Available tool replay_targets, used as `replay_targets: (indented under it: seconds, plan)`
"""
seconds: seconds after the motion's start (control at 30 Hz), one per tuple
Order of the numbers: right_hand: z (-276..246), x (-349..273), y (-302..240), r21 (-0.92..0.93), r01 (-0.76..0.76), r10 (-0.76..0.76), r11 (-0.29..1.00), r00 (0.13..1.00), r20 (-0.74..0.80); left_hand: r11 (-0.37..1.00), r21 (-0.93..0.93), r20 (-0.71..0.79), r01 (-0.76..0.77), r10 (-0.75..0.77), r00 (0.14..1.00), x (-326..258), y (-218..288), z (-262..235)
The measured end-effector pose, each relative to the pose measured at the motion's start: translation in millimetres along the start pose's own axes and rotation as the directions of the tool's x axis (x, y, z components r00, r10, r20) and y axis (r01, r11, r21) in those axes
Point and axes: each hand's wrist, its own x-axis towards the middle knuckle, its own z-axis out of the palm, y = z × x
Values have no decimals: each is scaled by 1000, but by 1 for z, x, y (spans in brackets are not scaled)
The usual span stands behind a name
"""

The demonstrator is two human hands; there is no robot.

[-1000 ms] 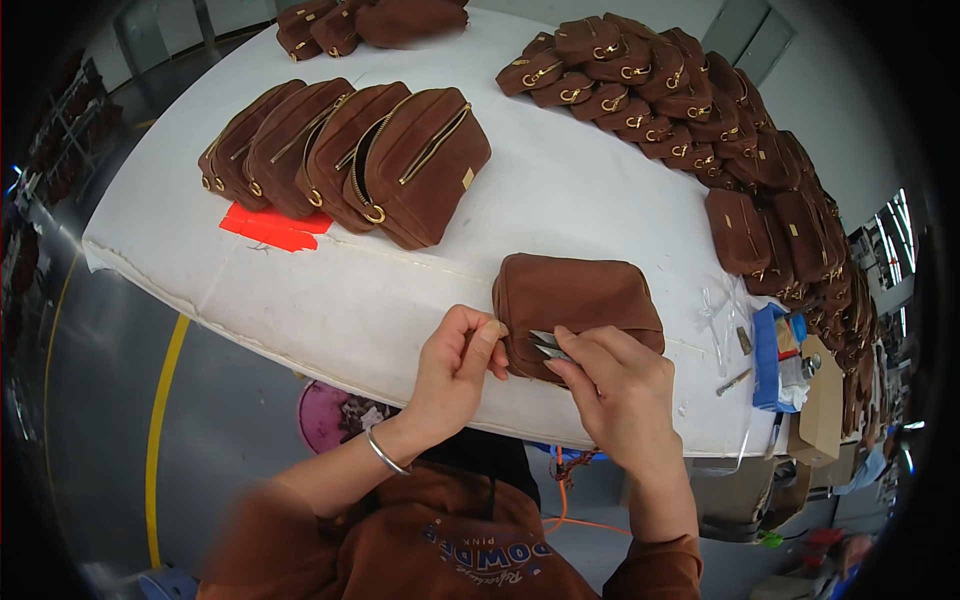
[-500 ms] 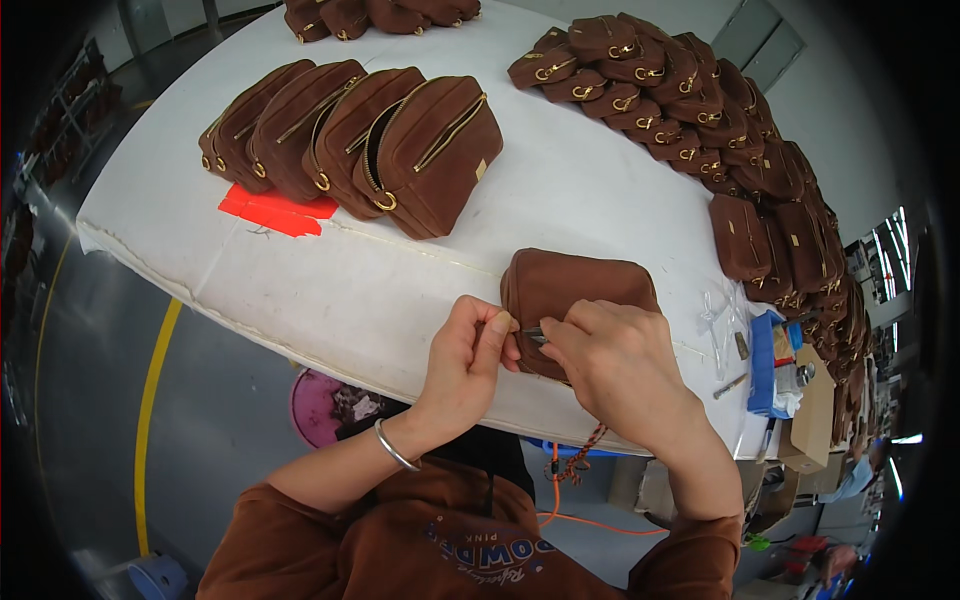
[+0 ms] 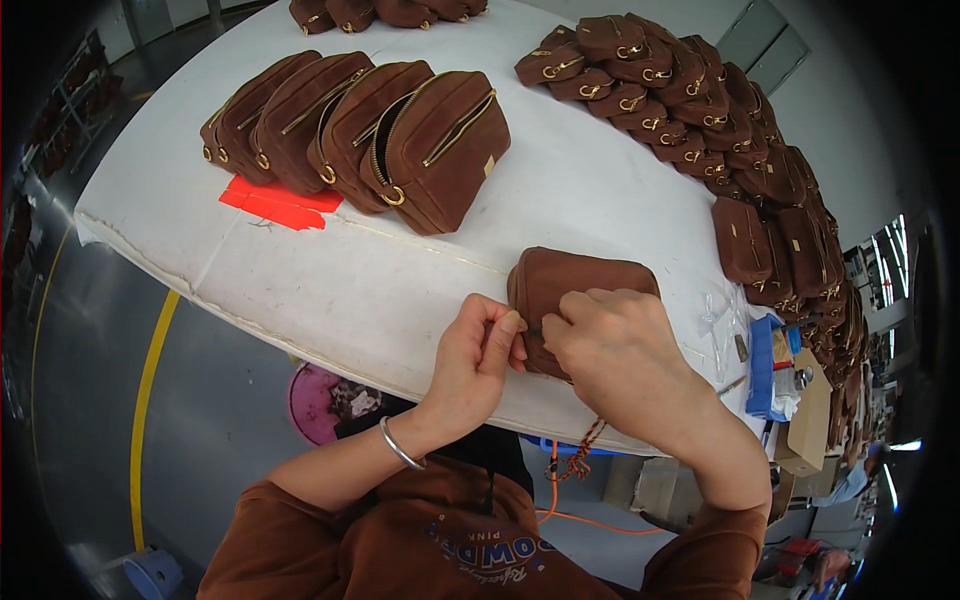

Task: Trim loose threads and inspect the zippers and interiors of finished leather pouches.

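A brown zip pouch (image 3: 580,272) lies on the white-covered table (image 3: 310,290) right in front of me. My left hand (image 3: 475,355) is closed in a pinch at the pouch's left edge, and what sits between thumb and fingertips is too small to make out. Over the near side of the pouch, my right hand (image 3: 615,345) curls with its fingers pointing toward the left fingertips. It holds a small metal tool, seen a moment earlier and now mostly hidden behind the fingers.
Several similar pouches (image 3: 450,145) stand in a row at the far left, beside red tape (image 3: 280,204). A large pile of pouches (image 3: 685,110) fills the right side. Near it are a blue tray (image 3: 762,372) and a cardboard box (image 3: 808,420). A pink bin (image 3: 314,405) stands below the table edge.
My right hand has turned and its elbow swung outward, hiding the metal tool that showed between its fingers. The left hand keeps its pinch, and the view has shifted slightly.
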Motion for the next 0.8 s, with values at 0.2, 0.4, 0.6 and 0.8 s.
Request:
replay_targets:
  seconds: [0.2,0.4,0.6,0.8]
  plan:
    - [-4,6,-2,-76,49,-39,996,990,137,995,92,10,-36,35,999,0,10,1]
    - [-1,8,-3,-32,15,-11,999,994,108,989,135,54,-64,58,997,2,13,-3]
    - [-1,2,4,17,-36,35,999,995,91,998,46,90,-38,34,995,6,20,-14]
    - [-12,-25,9,192,-262,274,946,961,-34,842,420,279,-339,236,931,-7,32,-29]
